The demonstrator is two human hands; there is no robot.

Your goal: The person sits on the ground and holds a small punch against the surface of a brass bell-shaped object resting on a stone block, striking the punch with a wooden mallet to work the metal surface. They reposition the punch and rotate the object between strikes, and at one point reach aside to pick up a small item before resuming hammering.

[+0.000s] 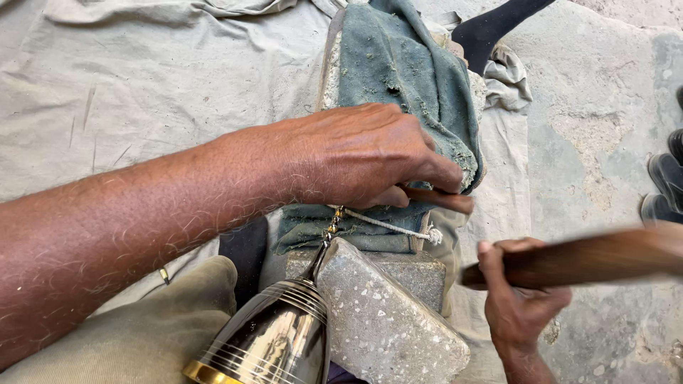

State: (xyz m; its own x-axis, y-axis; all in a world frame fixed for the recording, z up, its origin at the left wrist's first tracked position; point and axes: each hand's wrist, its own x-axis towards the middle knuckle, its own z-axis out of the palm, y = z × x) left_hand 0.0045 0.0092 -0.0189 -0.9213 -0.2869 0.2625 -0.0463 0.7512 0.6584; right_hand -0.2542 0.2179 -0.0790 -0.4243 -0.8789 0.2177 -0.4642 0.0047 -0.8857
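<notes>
My left hand (370, 156) reaches in from the left and pinches a small brown rod-like tool (445, 200) against a worn green cloth (398, 71). My right hand (523, 299) grips a brown wooden stick (590, 257), blurred with motion, just right of and below the tool. A shiny silver bell-shaped metal vessel (274, 341) with a gold rim lies at the bottom, its narrow end pointing up under my left hand. A white cord (388, 226) with a knot runs from that end across the cloth. What the tool's tip touches is hidden.
A speckled grey stone block (384, 320) lies beside the vessel. A beige sheet (142, 71) covers the ground on the left, with bare stone floor (605, 107) on the right. Black shoes (665, 185) sit at the right edge. A dark sock (491, 25) shows at the top.
</notes>
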